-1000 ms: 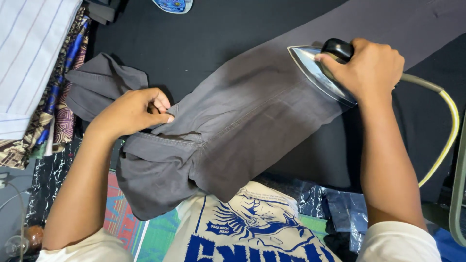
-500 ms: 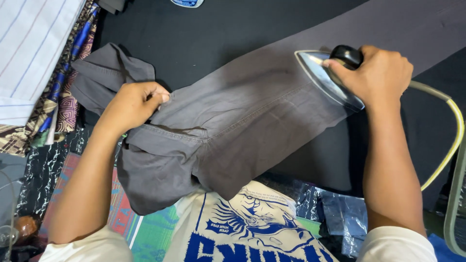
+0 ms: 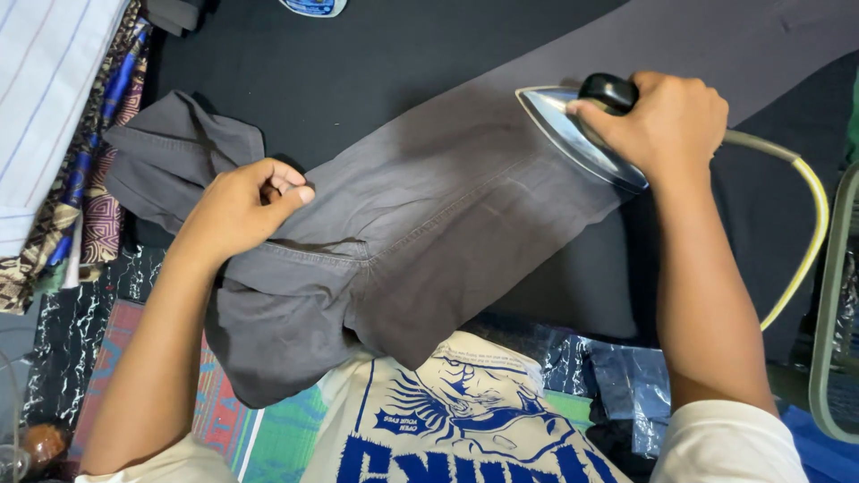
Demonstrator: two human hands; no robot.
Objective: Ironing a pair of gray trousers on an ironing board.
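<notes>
1. Black ironing surface is lying under grey trousers, spreading centre to two o'clock.
2. Left hand is pinching their waistband at nine o'clock.
3. Right hand is gripping the iron at two o'clock.

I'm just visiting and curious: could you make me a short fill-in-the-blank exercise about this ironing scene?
1. The right hand grips the handle of an ____.
2. The left hand pinches the grey ____ near the waist.
3. The iron rests on the trousers, over a ____ cloth.
Missing words: iron; trousers; black.
</notes>
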